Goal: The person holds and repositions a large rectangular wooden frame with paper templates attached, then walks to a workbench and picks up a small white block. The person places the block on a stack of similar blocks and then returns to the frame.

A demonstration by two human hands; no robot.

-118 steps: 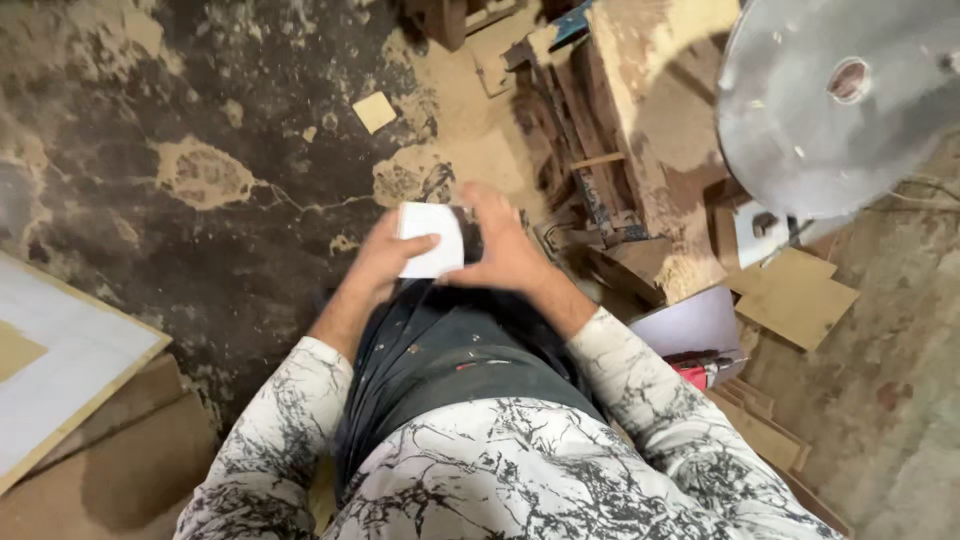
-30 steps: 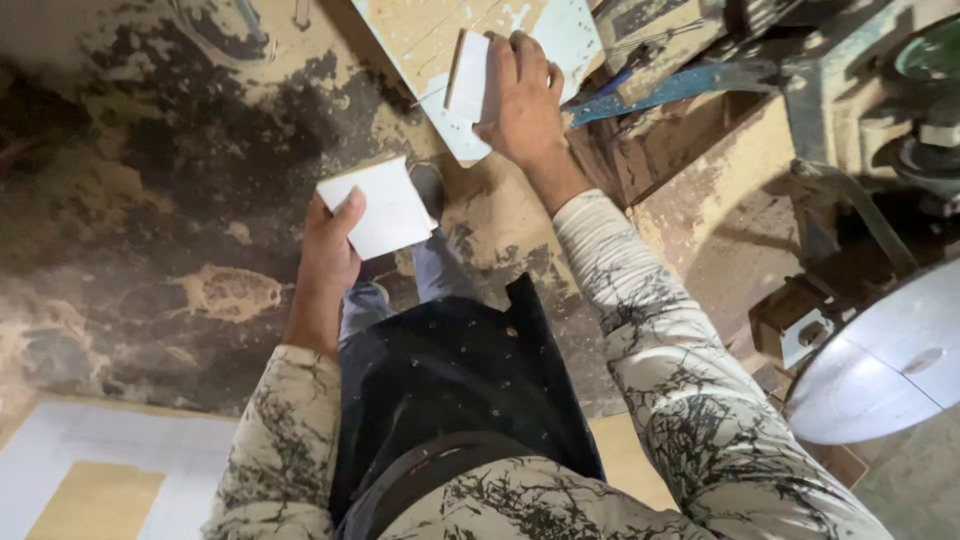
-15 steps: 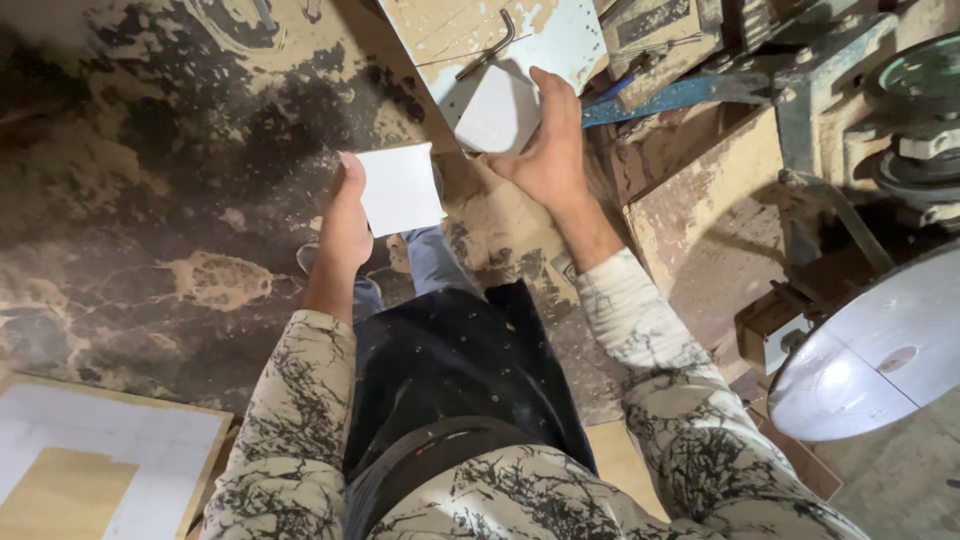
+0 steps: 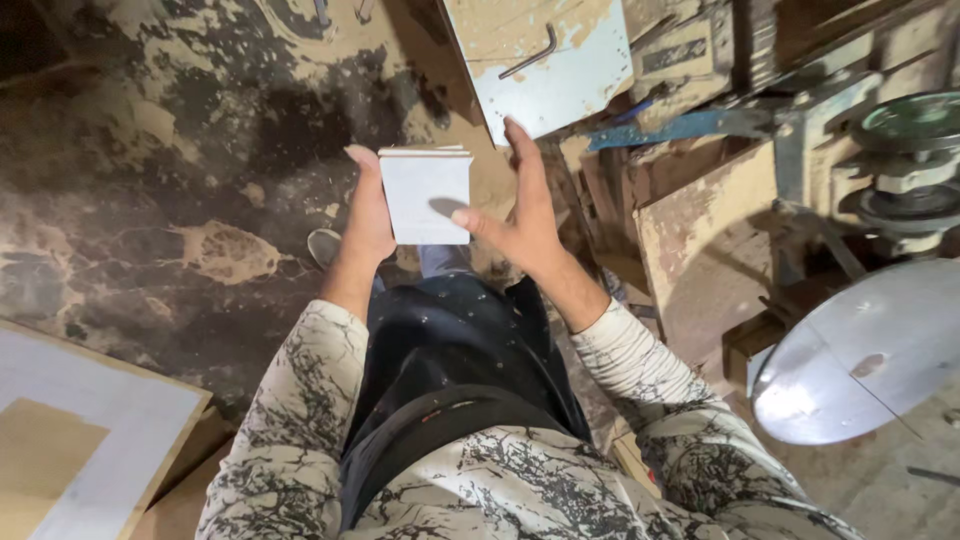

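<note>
A person's left hand grips a small stack of square white tiles by its left edge above a dusty, sawdust-strewn workshop floor. The right hand, open with fingers spread, touches the stack's right edge. A round grey metal disc lies right.

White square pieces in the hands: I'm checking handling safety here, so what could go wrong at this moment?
The stack of white square pieces is gripped only by the left hand; the right hand is open beside it, so pieces could slide off. The hard, dusty floor below might chip them. The round metal disc sits near the right elbow.
</note>
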